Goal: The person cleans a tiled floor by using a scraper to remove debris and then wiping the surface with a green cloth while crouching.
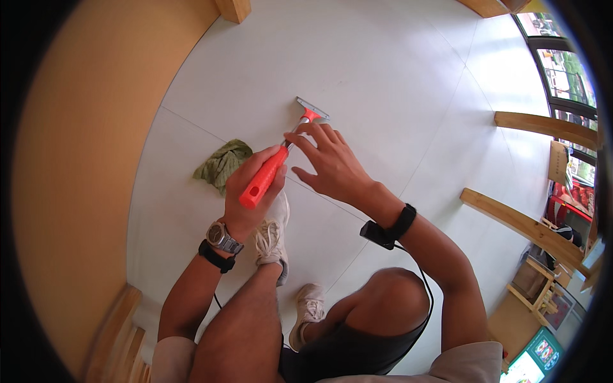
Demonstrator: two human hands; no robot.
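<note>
A scraper with a red plastic handle (266, 177) and a wide metal blade points away from me, above the grey tiled floor (383, 95). My left hand (251, 184) is closed around the handle, with a metal watch and a black strap on that wrist. Beside the metal shaft, my right hand (330, 160) has its fingers spread and curved; the fingertips are close to the shaft, and whether they touch it is unclear. A crumpled green cloth (222, 163) lies on the floor to the left of my left hand, near my shoe (270, 239).
A tan panel (81, 167) rises at the left. Wooden legs (522, 225) of furniture stand at the right, with a glazed front (565, 76) behind them. A wooden slatted piece (119, 325) is at the lower left. A black cable (432, 297) runs from my right wrist.
</note>
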